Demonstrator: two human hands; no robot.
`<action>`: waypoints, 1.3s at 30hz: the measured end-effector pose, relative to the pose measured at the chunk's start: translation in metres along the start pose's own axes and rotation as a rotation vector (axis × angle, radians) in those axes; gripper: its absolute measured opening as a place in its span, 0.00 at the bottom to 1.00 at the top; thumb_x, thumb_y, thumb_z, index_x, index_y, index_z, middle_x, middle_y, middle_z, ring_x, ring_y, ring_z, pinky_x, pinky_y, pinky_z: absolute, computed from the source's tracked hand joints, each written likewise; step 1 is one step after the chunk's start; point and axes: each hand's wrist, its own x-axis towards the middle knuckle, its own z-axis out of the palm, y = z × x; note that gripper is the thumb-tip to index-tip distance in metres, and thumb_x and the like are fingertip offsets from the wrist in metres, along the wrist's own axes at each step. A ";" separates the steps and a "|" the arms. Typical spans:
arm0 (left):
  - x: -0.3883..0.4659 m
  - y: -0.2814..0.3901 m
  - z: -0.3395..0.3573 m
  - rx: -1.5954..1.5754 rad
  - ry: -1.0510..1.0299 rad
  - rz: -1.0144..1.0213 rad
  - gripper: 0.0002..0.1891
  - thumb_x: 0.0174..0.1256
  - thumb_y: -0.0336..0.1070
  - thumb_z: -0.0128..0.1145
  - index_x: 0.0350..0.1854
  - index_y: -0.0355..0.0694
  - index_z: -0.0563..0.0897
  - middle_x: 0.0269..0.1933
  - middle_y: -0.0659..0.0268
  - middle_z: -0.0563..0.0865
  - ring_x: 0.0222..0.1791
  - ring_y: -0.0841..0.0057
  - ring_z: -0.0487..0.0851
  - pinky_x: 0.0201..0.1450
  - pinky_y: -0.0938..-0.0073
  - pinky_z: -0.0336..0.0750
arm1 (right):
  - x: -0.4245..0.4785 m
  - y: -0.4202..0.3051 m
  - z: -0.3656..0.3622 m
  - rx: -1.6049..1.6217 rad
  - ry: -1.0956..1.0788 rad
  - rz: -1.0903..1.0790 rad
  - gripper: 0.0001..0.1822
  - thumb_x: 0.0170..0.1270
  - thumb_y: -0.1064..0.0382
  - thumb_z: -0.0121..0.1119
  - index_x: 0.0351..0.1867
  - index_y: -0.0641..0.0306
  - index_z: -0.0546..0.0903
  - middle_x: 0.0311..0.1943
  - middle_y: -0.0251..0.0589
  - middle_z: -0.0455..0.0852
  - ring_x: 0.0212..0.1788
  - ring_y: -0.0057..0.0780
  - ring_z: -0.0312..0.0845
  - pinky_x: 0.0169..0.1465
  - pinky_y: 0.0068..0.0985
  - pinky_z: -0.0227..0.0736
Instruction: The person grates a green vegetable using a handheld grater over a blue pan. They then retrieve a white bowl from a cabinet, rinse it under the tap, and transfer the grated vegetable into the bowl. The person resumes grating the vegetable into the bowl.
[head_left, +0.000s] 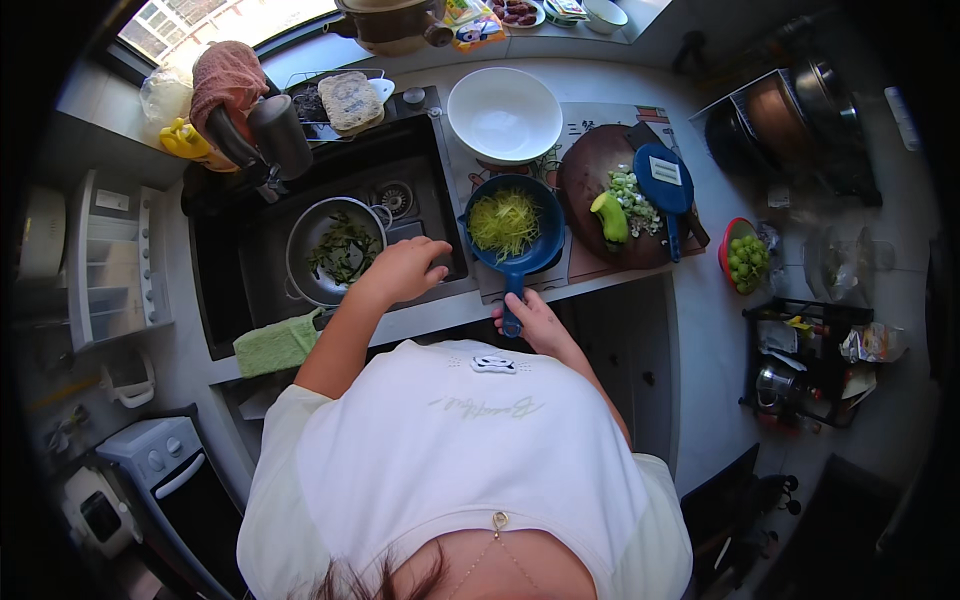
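My right hand (536, 322) grips the handle of a blue long-handled strainer (553, 247) with shredded green vegetable (505, 223) in it. My left hand (416, 266) is raised over the sink's right edge, fingers apart, holding nothing. Left of it, a metal pot (291, 247) with dark green scraps (341, 251) stands in the dark sink (240, 300). A white bowl (505, 112) is behind the strainer. To the right, a round cutting board (589, 161) bears a green vegetable piece (611, 217), chopped pieces (634, 199) and a blue grater (664, 180).
A green cloth (277, 345) hangs over the sink's front edge. The faucet (277, 135), draped with a pink towel (227, 82), rises behind the sink. A red bowl of green grapes (745, 259) stands at the right, near a black rack (806, 307).
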 end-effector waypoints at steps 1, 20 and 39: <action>0.002 0.000 -0.003 0.009 0.013 0.013 0.20 0.67 0.42 0.56 0.60 0.45 0.79 0.53 0.55 0.83 0.52 0.58 0.82 0.55 0.60 0.76 | 0.000 -0.002 -0.001 0.008 -0.019 -0.030 0.19 0.72 0.52 0.56 0.53 0.64 0.72 0.32 0.37 0.82 0.34 0.23 0.79 0.37 0.24 0.75; -0.040 -0.047 -0.037 -0.137 0.194 -0.056 0.20 0.69 0.38 0.55 0.61 0.41 0.78 0.54 0.55 0.82 0.55 0.59 0.80 0.58 0.64 0.73 | 0.114 -0.128 0.002 -1.554 0.841 -0.707 0.28 0.70 0.49 0.54 0.70 0.45 0.68 0.41 0.48 0.76 0.41 0.48 0.81 0.39 0.41 0.79; -0.048 -0.043 -0.040 -0.156 0.200 -0.082 0.20 0.69 0.39 0.55 0.60 0.40 0.78 0.56 0.54 0.81 0.58 0.58 0.78 0.61 0.64 0.72 | 0.130 -0.127 -0.013 -1.153 0.670 -0.989 0.24 0.72 0.52 0.54 0.68 0.49 0.72 0.37 0.40 0.77 0.38 0.35 0.79 0.37 0.35 0.77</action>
